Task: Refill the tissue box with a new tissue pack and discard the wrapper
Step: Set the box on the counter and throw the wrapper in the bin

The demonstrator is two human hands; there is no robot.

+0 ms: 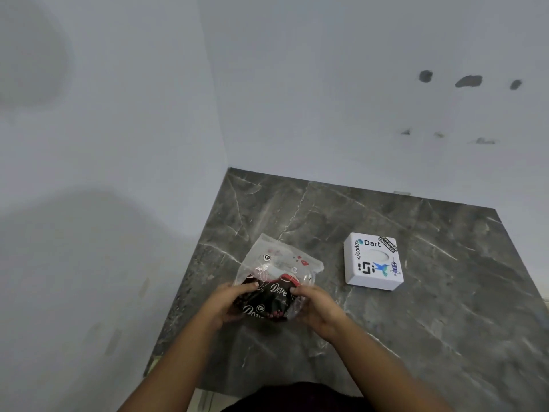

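A clear plastic wrapper (279,260) with small red prints lies on the dark marble table (430,307), its near end crumpled over a black pack printed "Dove" (271,298). My left hand (227,303) grips the pack's left side and my right hand (316,307) grips its right side, both through the plastic. A white square tissue box (372,261) with stickers and an oval top slot stands apart, to the right of the wrapper.
White walls meet in a corner behind the table's far left. The table's left edge runs diagonally past my left forearm. Dark clothing shows at the bottom edge.
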